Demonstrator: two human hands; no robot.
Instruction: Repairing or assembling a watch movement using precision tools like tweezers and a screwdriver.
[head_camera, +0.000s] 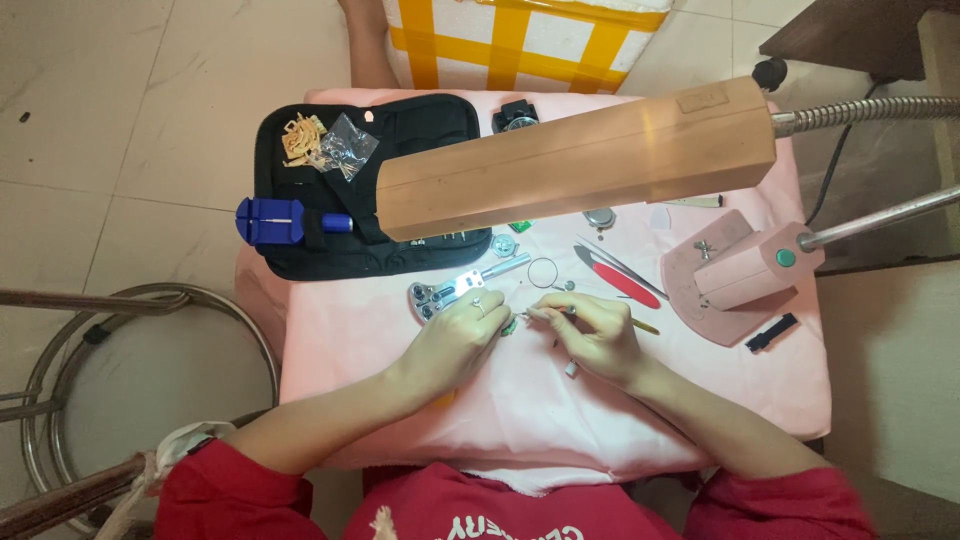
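My left hand (458, 338) rests on the pink cloth (520, 410) and pinches a small green part (510, 325) at its fingertips. A ring shows on one finger. My right hand (596, 332) holds a thin metal tool (545, 313) whose tip points at that green part; a yellow handle end (645, 326) sticks out to the right. Just above my left hand lies a silver case wrench (462, 287). A thin metal ring (543, 272) lies close above my right hand.
An open black tool pouch (330, 250) holds a blue tool (272, 221) and small bags. A wooden lamp head (575, 158) hangs over the table. Red-handled tweezers (618, 278), a pink lamp base (735, 275) and a metal stool (140, 390) are nearby.
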